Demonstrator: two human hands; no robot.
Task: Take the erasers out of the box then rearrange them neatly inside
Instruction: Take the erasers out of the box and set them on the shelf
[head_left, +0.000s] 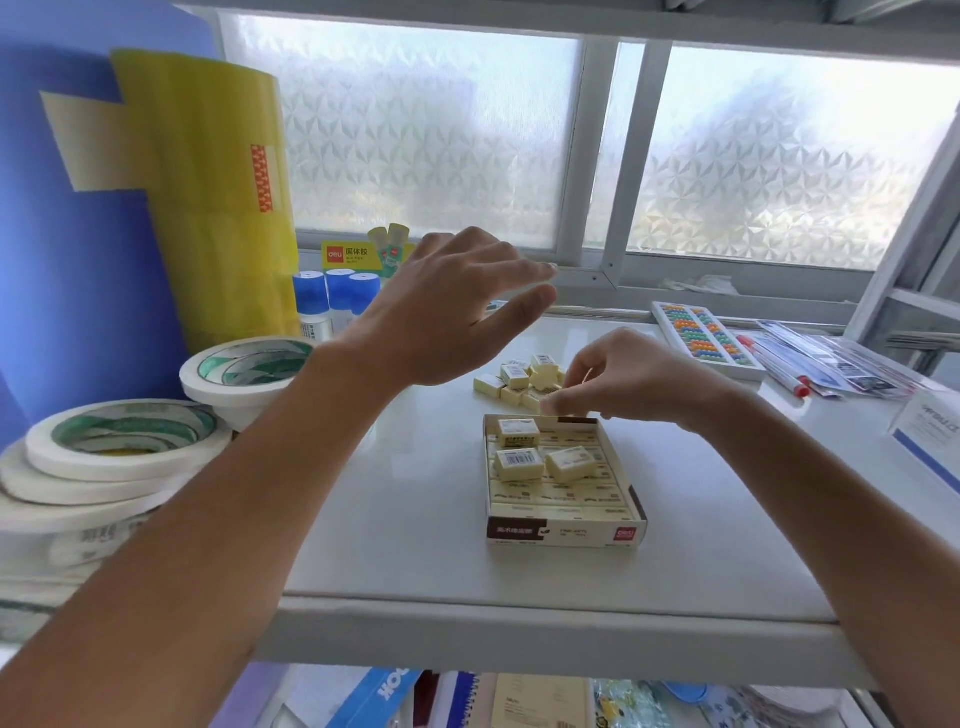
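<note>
Eraser box (566, 530): open cardboard tray on the white shelf (415, 519), packed with a flat layer of cream erasers; three loose erasers (519, 464) lie tilted on top.
Eraser pile (519, 382): a small heap on the shelf just behind the box.
Right hand (628, 382): hovers at the box's far edge beside the pile, fingertips curled together, pinching one eraser (550, 402).
Left hand (452, 306): raised above the shelf, well left of the pile, palm down, fingers spread and holding nothing.
Tape rolls (124, 447): stacked at far left.
</note>
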